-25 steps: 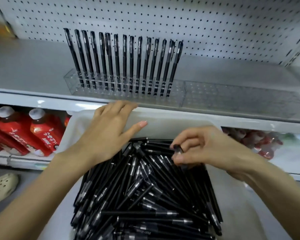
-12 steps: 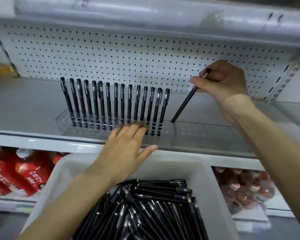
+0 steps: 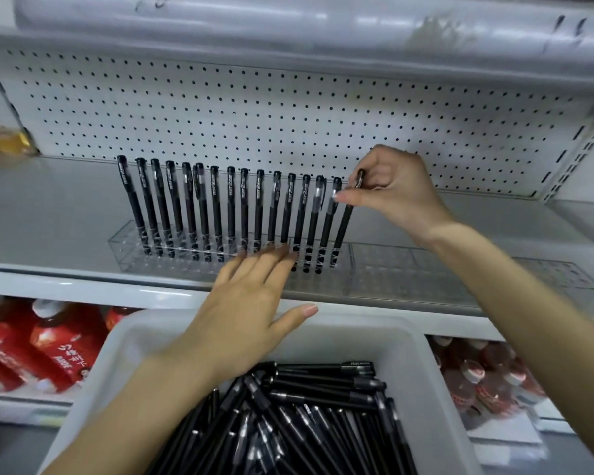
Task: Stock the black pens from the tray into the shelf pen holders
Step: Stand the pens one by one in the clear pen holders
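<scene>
Shelf [image 3: 48, 207] before pegboard [image 3: 288, 108] | right hand [image 3: 395, 193] pinches pen [image 3: 343, 231] near cap, to steer tip into holder [image 3: 124, 248] beside the row [image 3: 230, 207] | left hand [image 3: 247, 303] flat, fingers straight, likely steadies holder | tray [image 3: 422, 371] below, full of pens [image 3: 306, 423].

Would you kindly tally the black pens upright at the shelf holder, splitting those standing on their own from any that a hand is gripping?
Pens standing on their own in the holder: 15
Pen gripped by the right hand, at the row's right end: 1
Total: 16
</scene>
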Demonstrator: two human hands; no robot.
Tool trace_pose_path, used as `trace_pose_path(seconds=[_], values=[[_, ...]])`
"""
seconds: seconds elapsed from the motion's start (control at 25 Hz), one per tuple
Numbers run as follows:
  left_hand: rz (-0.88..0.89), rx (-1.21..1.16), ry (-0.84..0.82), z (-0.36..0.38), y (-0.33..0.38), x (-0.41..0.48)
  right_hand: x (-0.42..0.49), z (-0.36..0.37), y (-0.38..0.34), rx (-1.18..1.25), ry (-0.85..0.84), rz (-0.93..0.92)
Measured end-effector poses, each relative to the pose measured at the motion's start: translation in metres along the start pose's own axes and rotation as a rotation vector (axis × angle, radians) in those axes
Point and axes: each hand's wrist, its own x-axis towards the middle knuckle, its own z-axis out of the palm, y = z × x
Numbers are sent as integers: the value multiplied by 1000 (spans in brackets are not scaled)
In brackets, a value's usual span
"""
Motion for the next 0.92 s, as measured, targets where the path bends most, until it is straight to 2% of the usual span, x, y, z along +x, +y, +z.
trace_pose_path(seconds=[0.08,0.2,0.52,0.8,0.92], values=[[1,-4,1,1,-1,0,0,7,4,-60,-71,-6],[2,-14,2,3,-2,0,-1,12,7,-113,-86,-19],[5,-14,15,4,-3,0,5,3,2,-162,-139,-1],[11,-36,23,7,-3,0,23,-1,-29,-172,-289,13],[12,-30,26,7,-3,0,26,0,-32,-178,-287,15]])
